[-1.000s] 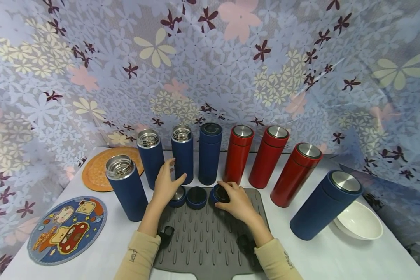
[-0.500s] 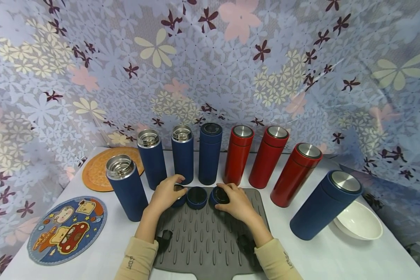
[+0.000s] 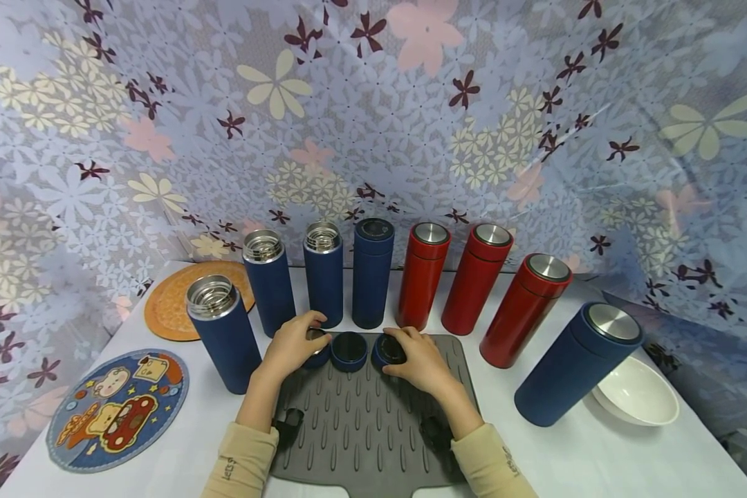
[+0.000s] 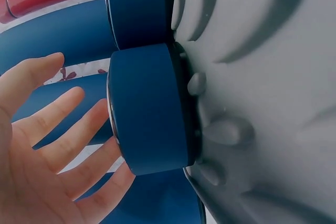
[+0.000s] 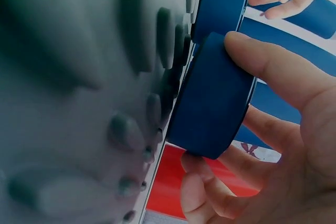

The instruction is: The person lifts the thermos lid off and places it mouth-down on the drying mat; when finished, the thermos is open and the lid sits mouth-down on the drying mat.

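Three blue bottle lids stand in a row at the far edge of a grey ridged mat (image 3: 361,429). My right hand (image 3: 420,363) grips the right lid (image 5: 212,98), thumb on one side and fingers round the other; that lid looks slightly tilted in the right wrist view. My left hand (image 3: 291,348) is over the left lid (image 4: 149,111), fingers spread and fingertips close to its top face. Between them sits the middle lid (image 3: 348,351), untouched. Behind the lids stand two lidless blue thermos bottles (image 3: 325,283), with a third lidless blue bottle (image 3: 224,339) nearer on the left.
A capped blue bottle (image 3: 373,277) and several red bottles (image 3: 423,277) line the back. To the right are another capped blue bottle (image 3: 575,366) and a white bowl (image 3: 644,394). A cartoon placemat (image 3: 115,415) and an orange round mat (image 3: 168,308) lie left.
My left hand has come down from in front of a lidless bottle to the left lid. My right hand stays at the right lid, which has shifted slightly left.
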Demonstrator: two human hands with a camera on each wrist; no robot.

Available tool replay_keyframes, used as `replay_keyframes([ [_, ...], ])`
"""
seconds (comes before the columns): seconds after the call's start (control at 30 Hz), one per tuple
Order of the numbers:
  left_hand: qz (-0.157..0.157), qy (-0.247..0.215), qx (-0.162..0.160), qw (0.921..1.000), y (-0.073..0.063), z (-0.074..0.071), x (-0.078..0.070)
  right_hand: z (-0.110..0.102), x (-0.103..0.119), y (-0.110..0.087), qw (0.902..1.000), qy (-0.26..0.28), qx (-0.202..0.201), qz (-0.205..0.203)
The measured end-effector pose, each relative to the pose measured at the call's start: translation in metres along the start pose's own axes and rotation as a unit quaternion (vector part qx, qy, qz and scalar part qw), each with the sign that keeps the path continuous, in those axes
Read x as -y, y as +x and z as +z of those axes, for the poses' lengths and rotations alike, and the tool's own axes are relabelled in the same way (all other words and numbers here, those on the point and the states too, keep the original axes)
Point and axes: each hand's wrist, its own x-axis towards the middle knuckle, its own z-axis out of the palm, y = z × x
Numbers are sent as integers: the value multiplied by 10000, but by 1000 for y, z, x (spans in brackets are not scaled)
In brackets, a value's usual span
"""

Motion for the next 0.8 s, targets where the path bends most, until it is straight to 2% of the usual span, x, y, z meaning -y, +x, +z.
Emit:
replay_keyframes([
  [0.53,31,42,63,10000,2,1,1,4,-6,3,9999,64,-45,-85],
  [0.8,53,0,81,10000,1,-1,2,-5,-9,3,9957,896,84,219],
])
